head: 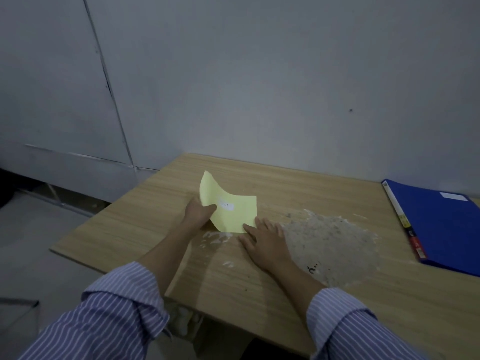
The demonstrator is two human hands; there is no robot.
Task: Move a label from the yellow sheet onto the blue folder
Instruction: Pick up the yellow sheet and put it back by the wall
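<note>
A yellow sheet (235, 211) lies mid-table, its left side curled upward. A small white label (226, 206) is stuck near the sheet's middle. My left hand (198, 213) grips the sheet's left edge, thumb on top, lifting it. My right hand (265, 240) rests flat with spread fingers, its fingertips pressing the sheet's near right corner onto the table. The blue folder (439, 227) lies closed at the table's right side, far from both hands, with a white label (452, 196) on its cover near the far edge.
The wooden table (145, 229) has a rough, whitish worn patch (330, 242) between the sheet and the folder. A grey wall stands right behind the table. The table's left edge drops to the floor.
</note>
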